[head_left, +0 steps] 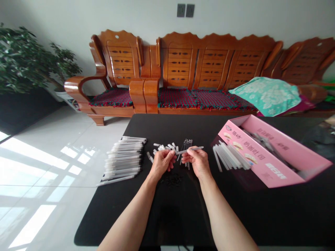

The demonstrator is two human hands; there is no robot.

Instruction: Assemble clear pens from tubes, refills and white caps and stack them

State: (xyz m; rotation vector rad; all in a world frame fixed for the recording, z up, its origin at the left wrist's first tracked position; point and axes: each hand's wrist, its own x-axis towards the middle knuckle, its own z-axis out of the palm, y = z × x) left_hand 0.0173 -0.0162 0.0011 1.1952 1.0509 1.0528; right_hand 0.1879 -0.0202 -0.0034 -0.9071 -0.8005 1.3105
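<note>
Pens [121, 158] with dark ends lie in a row at nine o'clock from the held pen [182, 152]. White caps [171, 145] at ten are partly hidden by the left grip [161, 161], pinched on its left end; black pieces [172, 180] sit at seven. Slender refills [187, 143] at twelve are partly covered by the right grip [196, 162], fingers closed around its shaft. White tubes [230, 157], then a pink box [261, 162], lie at three. Beneath is a black table [183, 219]; beyond, leafy plant [26, 62] at ten, wooden bench [180, 71] at twelve, turquoise cushion [269, 96] at two.
</note>
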